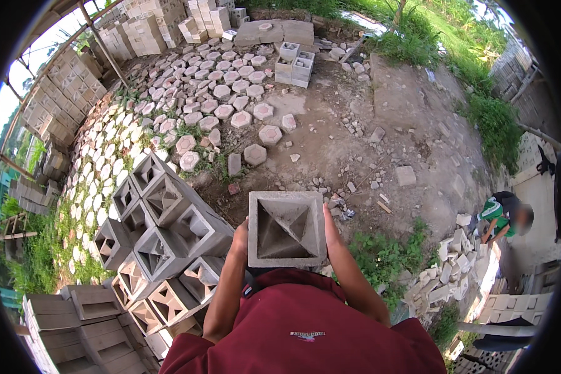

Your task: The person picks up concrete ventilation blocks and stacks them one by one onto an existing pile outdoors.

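Note:
A square grey concrete vent block with slanted inner faces is held in front of my body, its open side facing up. My left hand presses on its left side and my right hand on its right side. Most of the fingers are hidden behind the block. Close by on the left stands a stack of similar vent blocks, several of them grey on top and paler ones lower down.
Hexagonal pavers cover the ground ahead and left. Farther off stands a small pile of hollow blocks. Broken blocks are heaped at the right, where another person bends down. Tall block stacks line the far left.

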### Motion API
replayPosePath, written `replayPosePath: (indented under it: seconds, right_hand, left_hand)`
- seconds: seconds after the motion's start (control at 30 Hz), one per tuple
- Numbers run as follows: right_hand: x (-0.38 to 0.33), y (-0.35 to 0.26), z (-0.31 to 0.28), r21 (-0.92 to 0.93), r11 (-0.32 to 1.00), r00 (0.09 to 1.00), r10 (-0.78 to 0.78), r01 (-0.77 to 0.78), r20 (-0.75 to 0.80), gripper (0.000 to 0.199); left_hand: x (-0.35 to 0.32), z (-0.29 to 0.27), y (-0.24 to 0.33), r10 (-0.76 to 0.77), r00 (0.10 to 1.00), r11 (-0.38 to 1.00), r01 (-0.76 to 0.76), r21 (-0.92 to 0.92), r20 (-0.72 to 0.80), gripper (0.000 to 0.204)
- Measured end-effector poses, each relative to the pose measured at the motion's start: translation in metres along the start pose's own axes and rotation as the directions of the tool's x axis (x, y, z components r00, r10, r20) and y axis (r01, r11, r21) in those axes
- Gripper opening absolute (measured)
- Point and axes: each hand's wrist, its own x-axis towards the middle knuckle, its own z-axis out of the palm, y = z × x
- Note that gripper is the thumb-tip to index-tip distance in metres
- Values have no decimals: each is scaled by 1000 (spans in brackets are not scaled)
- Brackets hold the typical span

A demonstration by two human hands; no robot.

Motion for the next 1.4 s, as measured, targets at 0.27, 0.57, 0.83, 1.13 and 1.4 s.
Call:
replayPosePath:
  seconds: [0.27, 0.57, 0.83, 1.13, 1.4]
  right_hand:
    - [134, -54, 21, 57, 998, 999, -41, 40, 18, 87]
    - [206, -145, 92, 214, 971, 993, -93, 106, -72, 78]
    - [312, -228, 85, 158, 981, 993, -111, 116, -41, 77]
    - [465, -320, 58, 189, 964, 981, -192, 189, -2, 77]
    - [568, -390, 60, 218, 960, 980, -191, 174, 59, 78]
  left_hand:
    - [119, 19, 86, 32, 999, 996, -33, 89, 13, 43]
    - [224, 47, 203, -55, 997, 987, 47, 153, 50, 42]
    - [331, 106, 256, -37, 997, 988, 25, 155, 72, 42]
    - [494, 178, 312, 19, 991, 990, -37, 133, 133, 42]
    - [595, 215, 371, 7, 990, 984, -32, 176, 141, 43]
